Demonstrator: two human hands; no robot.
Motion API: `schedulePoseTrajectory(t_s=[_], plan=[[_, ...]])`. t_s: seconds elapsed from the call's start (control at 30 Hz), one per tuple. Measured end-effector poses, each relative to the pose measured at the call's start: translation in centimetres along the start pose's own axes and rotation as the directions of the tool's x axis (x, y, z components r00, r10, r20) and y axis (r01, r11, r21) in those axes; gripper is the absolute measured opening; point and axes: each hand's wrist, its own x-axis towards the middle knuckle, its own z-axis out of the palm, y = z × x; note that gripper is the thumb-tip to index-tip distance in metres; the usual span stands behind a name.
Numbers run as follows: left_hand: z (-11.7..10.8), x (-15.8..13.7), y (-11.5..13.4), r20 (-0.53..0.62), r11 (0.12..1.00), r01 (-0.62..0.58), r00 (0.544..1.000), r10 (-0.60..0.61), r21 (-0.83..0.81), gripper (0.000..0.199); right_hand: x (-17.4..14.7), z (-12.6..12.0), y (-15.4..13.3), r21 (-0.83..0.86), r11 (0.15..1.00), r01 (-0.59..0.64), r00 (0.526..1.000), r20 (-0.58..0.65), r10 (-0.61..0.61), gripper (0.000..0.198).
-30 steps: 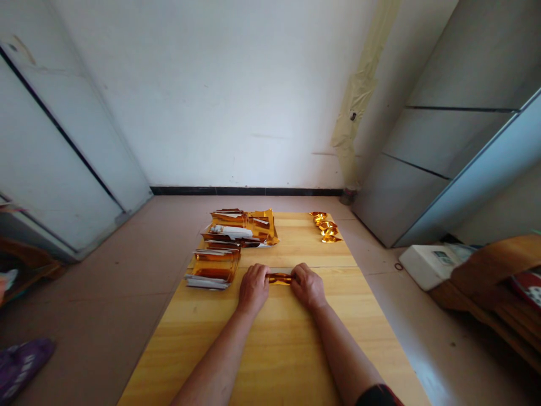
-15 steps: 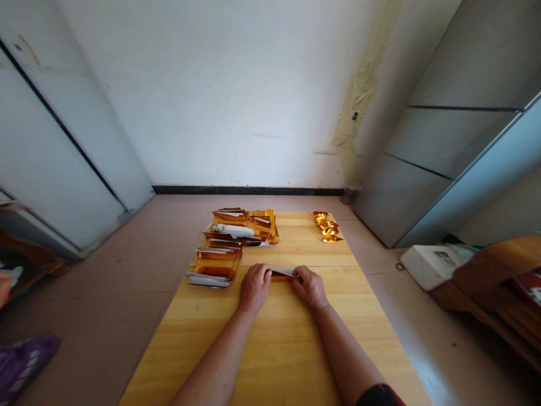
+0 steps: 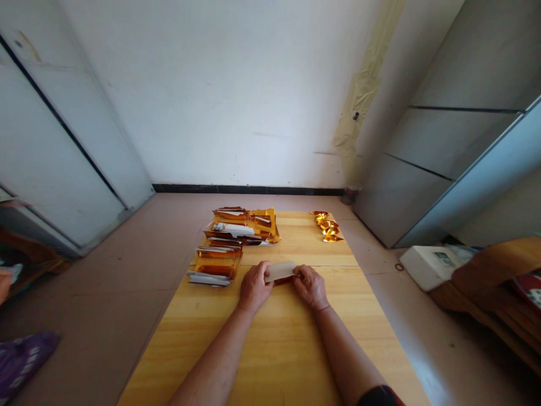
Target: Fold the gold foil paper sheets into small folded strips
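Between my hands is a sheet of gold foil paper (image 3: 281, 272), its pale side turned up and a strip of shiny orange-gold showing along the near edge. My left hand (image 3: 256, 286) pinches its left end. At the right end, the fingers of my right hand (image 3: 310, 286) are closed on the same sheet. Stacks of gold foil sheets (image 3: 217, 260) with pale backs lie left of my left hand and beyond it. Several folded gold foil pieces (image 3: 328, 227) sit in a row at the far right of the table.
The wooden table (image 3: 279, 349) stands before a white wall (image 3: 236, 101) with a dark skirting. A grey refrigerator (image 3: 448, 129) is at the right, near a white box (image 3: 426, 267) on a wooden seat. A pale cabinet (image 3: 76, 124) stands left, a purple bag (image 3: 27, 361) on the floor.
The foil sheet has turned between my fingers: more of its pale side faces up now, and less gold shows. My hands have barely shifted.
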Motion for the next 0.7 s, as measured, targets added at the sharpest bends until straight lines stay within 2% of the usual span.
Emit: schedulePoseTrajectory(t_s=[0.17,0.33,0.4,0.5,0.6,0.7], plan=[[-0.2,0.0,0.0,0.019,0.999,-0.016,1.000,0.016,0.028,0.044,0.1,-0.1,-0.2,0.023,0.980,-0.195,0.978,0.085,0.193,0.008],[-0.1,0.1,-0.1,-0.003,1.000,-0.018,1.000,0.018,-0.001,0.048,0.4,0.3,-0.4,-0.021,0.950,-0.310,0.948,0.062,0.311,0.016],[-0.1,0.1,-0.1,-0.008,1.000,-0.009,1.000,0.009,0.000,0.048,0.5,0.5,-0.4,-0.039,0.957,-0.289,0.955,0.053,0.291,0.021],[-0.2,0.2,-0.2,0.013,0.999,-0.032,0.999,0.032,0.012,0.041,0.5,0.5,-0.2,-0.048,0.982,-0.181,0.981,0.064,0.184,0.030],[-0.4,0.2,-0.3,0.053,0.996,-0.076,0.996,0.074,0.038,0.030,0.4,0.0,-0.1,-0.060,0.993,-0.101,0.986,0.123,0.108,0.030],[-0.5,0.2,-0.4,0.076,0.992,-0.108,0.992,0.103,0.060,0.030,0.1,-0.5,-0.3,-0.076,0.996,-0.047,0.984,0.166,0.059,0.032]])
